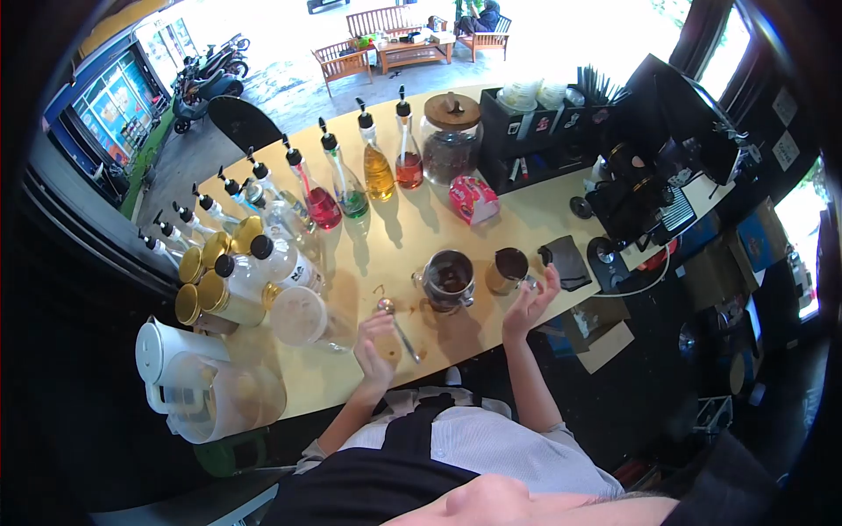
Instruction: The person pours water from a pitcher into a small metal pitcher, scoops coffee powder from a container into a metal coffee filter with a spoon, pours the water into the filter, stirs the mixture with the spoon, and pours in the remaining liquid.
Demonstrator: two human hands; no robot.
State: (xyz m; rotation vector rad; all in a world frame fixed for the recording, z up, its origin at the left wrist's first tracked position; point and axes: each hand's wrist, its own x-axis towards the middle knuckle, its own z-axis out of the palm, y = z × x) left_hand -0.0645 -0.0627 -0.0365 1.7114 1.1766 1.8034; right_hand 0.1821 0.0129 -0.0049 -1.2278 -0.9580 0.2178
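Standing at the worktop (351,263) in a dark apron (368,478), you have both hands out over its near edge, lower middle of the frame. Your left hand (375,352) is at the long-handled metal spoon (406,342), its fingers beside the round bowl; you cannot tell from here whether that grip is closed on it. Your right hand (531,311) is raised, right of centre, with its fingers beside the small cup (509,273); whether that grip touches the cup is also unclear. The spoon should be light, stiff and perhaps slippery if wet, so its slim handle is the surest hold. Between your hands, at centre, sits the glass jug (449,279) with dark contents; it looks breakable and probably heavier, best taken by the handle with the body steadied. The small cup, just right of it, is likely lighter and would be best kept level. At lower left stand a clear pitcher (224,408) and a lidded tub (307,317). Farther up, a pink packet (474,202) lies below a wooden-lidded jar (452,145), with a row of spouted bottles (353,203) curving to the left. Outside, at upper centre, is a wooden bench (380,21).
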